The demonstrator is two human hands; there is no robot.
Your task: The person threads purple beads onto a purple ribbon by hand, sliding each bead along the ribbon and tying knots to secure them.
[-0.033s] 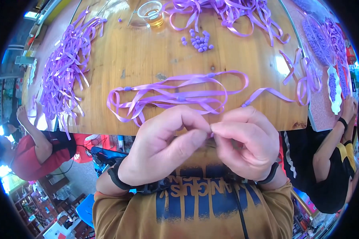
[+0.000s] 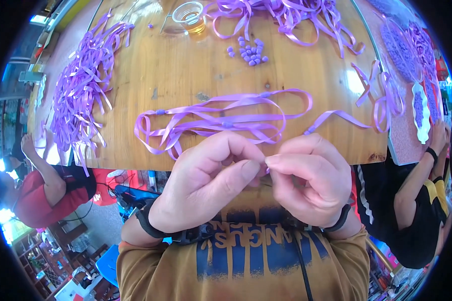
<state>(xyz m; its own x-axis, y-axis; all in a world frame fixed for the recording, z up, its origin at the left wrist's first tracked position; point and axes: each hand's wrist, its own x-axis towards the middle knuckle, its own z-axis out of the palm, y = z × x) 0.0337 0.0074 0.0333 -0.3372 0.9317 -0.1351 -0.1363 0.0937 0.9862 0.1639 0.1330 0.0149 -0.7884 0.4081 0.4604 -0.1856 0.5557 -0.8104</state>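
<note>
My left hand (image 2: 208,175) and my right hand (image 2: 311,175) meet at the fingertips over the table's near edge, both closed in a pinch. A small purple piece (image 2: 267,171) shows between them. Fingers hide most of it, so whether it is a bead or a ribbon end cannot be made out. Just beyond my hands lie looped purple ribbons (image 2: 196,108) with small purple beads (image 2: 226,125) threaded on them. Another purple ribbon (image 2: 339,115) runs from the right, its darker end (image 2: 309,131) beside my right knuckles.
Loose purple beads (image 2: 252,52) lie mid-table, below a plastic cup (image 2: 188,17) of amber liquid. Purple ribbons pile up at the left (image 2: 83,85) and far side (image 2: 296,15). Co-workers sit left (image 2: 42,193) and right (image 2: 412,215). A bead heap (image 2: 399,47) lies on the right-hand table.
Hardly anything differs. The fingers of my left hand have shifted very slightly at the pinch, and the small purple piece shows a little differently.
</note>
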